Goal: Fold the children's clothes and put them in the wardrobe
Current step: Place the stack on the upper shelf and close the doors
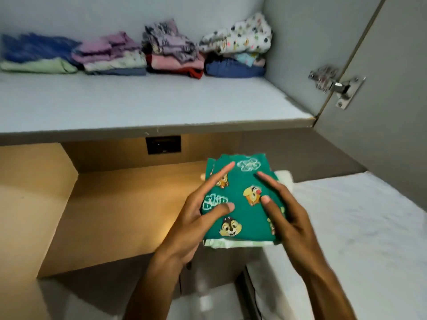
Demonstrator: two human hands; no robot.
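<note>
A small stack of folded clothes is held between both hands in front of the wardrobe. On top lies a green garment (242,181) printed with cartoon chipmunks, over a pale green and white piece (233,244). My left hand (198,215) grips the stack's left side, thumb on top. My right hand (284,211) grips the right side, thumb on top. The stack hangs below the grey wardrobe shelf (147,105). At the back of that shelf sit several piles of folded clothes (173,54).
The wardrobe door (381,93) stands open at the right, on a metal hinge (335,85). Below the shelf is a lit wooden recess (120,204) with a dark socket plate (163,145). A white mattress (358,227) lies at the right.
</note>
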